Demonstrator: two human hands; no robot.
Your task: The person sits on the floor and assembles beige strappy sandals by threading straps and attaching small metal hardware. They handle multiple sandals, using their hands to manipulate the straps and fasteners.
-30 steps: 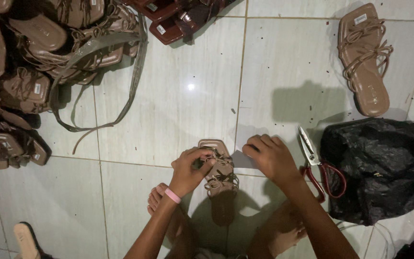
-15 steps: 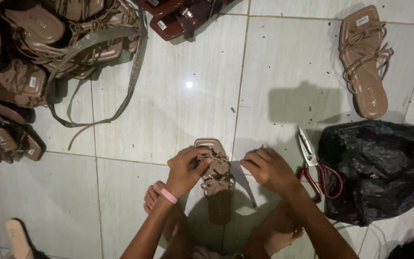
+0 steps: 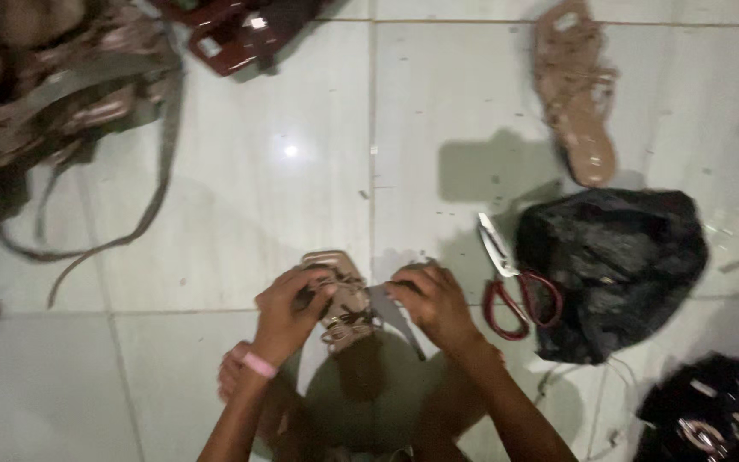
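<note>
Glossy floor tiles (image 3: 241, 197) offer little friction: left hand (image 3: 288, 310) and right hand (image 3: 434, 304), fingers clamped on the strappy sandal (image 3: 345, 299), risk slipping toward nearby pliers (image 3: 506, 274).

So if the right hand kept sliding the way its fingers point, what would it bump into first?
The right hand points left, toward the sandal held between both hands, so it would probably meet the sandal first, with the left hand just beyond. The picture is blurry, so the exact direction is a little uncertain.
</note>
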